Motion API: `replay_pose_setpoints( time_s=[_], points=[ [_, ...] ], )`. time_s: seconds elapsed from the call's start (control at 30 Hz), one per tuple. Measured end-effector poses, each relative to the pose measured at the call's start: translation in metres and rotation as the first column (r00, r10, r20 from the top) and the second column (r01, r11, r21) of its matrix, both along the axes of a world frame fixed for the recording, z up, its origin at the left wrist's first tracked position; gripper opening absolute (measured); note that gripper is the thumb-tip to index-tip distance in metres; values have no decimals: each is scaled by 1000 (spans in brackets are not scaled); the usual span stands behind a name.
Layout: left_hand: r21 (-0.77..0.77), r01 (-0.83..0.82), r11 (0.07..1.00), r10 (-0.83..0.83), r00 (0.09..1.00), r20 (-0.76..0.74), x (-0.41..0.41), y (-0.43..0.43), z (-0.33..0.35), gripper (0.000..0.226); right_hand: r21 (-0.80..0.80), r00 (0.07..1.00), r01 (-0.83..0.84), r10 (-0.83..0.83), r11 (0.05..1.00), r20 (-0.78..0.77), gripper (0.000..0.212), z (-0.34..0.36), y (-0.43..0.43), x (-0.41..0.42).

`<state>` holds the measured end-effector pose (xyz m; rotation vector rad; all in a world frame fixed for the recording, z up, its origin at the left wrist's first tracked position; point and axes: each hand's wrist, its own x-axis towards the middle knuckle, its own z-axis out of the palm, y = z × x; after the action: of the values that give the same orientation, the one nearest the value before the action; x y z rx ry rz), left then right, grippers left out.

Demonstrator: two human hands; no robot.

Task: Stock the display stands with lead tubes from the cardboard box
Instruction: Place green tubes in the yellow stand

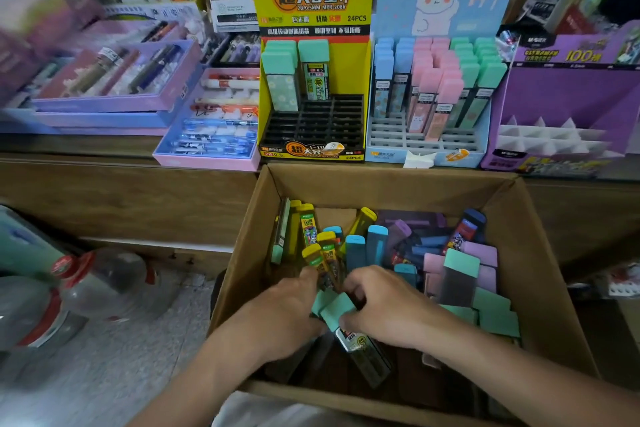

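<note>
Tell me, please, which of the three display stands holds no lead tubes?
The purple stand on the right: only bare white dividers show, while the yellow stand and blue stand hold tubes.

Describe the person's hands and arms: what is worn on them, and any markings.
The left hand and right hand are bare, without gloves. No watch, bracelet or band shows at either wrist. The left forearm and right forearm are uncovered to the picture's edge; no sleeve is in view. No markings show. Rings cannot be judged: much of each hand is hidden.
</note>
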<state>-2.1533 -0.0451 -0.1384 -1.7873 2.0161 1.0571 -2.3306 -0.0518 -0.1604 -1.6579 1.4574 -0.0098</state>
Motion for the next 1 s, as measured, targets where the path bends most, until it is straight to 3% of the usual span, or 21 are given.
replay_pose_setpoints(
  time_s=[0.1, 0.27, 0.4, 0.53, 0.63, 0.77, 0.87, 1.0],
  points=[
    [13, -120, 993, 120, 992, -43, 4, 8, -1, 42, 83, 995, 87, -90, 993, 43, 27, -2, 2, -4],
    [48, -173, 984, 175, 983, -59, 11, 6, 0, 38, 298, 944, 230, -287, 927, 163, 45, -5, 7, -3],
    [39, -235, 971, 238, 965, -114, 15, 5, -2, 30, 345, 926, 255, -331, 903, 182, 30, -4, 3, -6],
    [51, -354, 934, 353, 890, -290, 17, 3, -6, 27, 371, 857, 309, -425, 876, 290, 23, -1, -4, -12],
    [128, -450, 884, 454, 761, -462, 14, 1, -7, 28, 502, 702, 350, -576, 791, 418, 24, 2, -6, -14],
    [352, -466, 812, 570, 502, -651, 14, 0, -7, 35, 564, 562, 362, -657, 742, 503, 26, 7, -9, -14],
    [496, -476, 726, 663, 295, -688, 16, -2, -8, 54, 615, 451, 368, -712, 697, 538, 37, 12, -14, -15],
    [646, -418, 639, 736, 91, -670, 10, -3, -7, 55, 631, 382, 351, -721, 692, 578, 44, 21, -22, -18]
  ],
)
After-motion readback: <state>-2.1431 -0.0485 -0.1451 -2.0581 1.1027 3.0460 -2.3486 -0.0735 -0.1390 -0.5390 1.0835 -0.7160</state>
